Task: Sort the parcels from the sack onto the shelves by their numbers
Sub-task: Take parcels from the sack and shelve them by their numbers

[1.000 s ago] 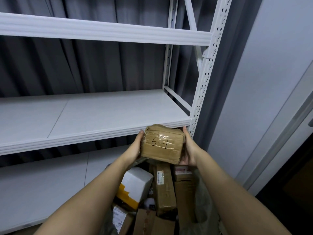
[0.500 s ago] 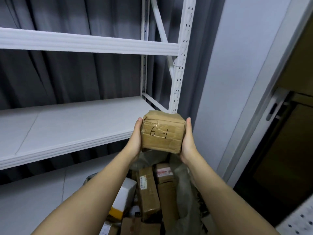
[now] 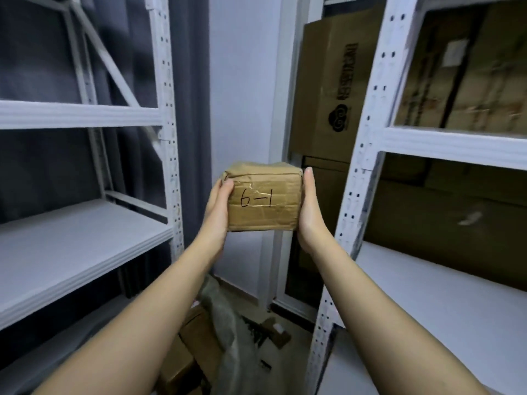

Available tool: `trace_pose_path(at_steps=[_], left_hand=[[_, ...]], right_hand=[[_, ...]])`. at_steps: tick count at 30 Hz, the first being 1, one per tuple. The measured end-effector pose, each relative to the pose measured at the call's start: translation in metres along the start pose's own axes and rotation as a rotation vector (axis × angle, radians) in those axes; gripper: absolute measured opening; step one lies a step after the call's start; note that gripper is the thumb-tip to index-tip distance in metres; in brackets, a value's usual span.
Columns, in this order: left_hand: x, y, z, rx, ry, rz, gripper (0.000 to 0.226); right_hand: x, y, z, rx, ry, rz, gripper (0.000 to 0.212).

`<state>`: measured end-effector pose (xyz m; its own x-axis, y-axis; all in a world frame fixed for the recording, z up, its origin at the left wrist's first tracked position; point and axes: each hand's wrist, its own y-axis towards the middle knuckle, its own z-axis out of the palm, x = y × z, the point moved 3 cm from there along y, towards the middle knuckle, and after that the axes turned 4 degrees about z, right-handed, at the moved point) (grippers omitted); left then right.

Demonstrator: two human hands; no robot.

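Observation:
A small brown taped parcel (image 3: 263, 199) marked "6-1" is held up at chest height between both hands. My left hand (image 3: 218, 208) presses its left side and my right hand (image 3: 309, 212) presses its right side. The grey sack (image 3: 225, 334) lies open on the floor below my arms, with several brown parcels (image 3: 196, 337) showing in it. A white shelf unit (image 3: 85, 238) stands to the left with bare boards. A second white shelf unit (image 3: 445, 283) stands to the right.
Large cardboard boxes (image 3: 328, 89) stand behind and on the upper board of the right unit. A pale wall (image 3: 242, 81) and a door frame fill the gap between the units. Dark curtains hang behind the left unit.
The view has swung to the right, from the left shelf unit toward the right one. The parcel stays held between both hands, raised slightly higher above the sack.

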<state>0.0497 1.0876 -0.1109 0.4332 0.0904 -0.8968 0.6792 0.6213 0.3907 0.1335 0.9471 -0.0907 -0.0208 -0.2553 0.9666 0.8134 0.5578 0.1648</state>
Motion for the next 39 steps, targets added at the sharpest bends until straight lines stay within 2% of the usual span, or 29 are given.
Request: trace_pose_path(at_steps=[4,9,13,17,19,23,29,39], left_hand=[[-0.041,-0.015,0.056,0.034,-0.052,0.113,0.048],[-0.089,-0.038,0.135,0.126,-0.128,0.246,0.044],[-0.12,-0.065,0.204,0.239,-0.201,0.322,0.046],[-0.141,-0.094,0.277,0.36,-0.254,0.361,0.046],[-0.147,-0.112,0.317,0.401,-0.279,0.359,0.048],[-0.158,-0.167,0.403,0.451,-0.33,0.308,0.05],[-0.175,-0.253,0.524,0.512,-0.415,0.224,0.049],[-0.193,-0.343,0.692,0.641,-0.468,0.099,0.054]], right_hand=[[0.054,-0.035,-0.036,-0.112,-0.043,-0.18,0.05],[0.115,-0.082,-0.09,-0.214,-0.029,-0.338,0.066],[0.159,-0.12,-0.144,-0.312,-0.064,-0.458,0.051],[0.193,-0.165,-0.2,-0.478,-0.035,-0.55,0.079],[0.208,-0.189,-0.232,-0.564,-0.048,-0.583,0.078],[0.239,-0.248,-0.315,-0.727,-0.099,-0.612,0.063],[0.288,-0.336,-0.429,-0.777,-0.24,-0.582,0.069],[0.346,-0.433,-0.567,-0.944,-0.456,-0.559,0.055]])
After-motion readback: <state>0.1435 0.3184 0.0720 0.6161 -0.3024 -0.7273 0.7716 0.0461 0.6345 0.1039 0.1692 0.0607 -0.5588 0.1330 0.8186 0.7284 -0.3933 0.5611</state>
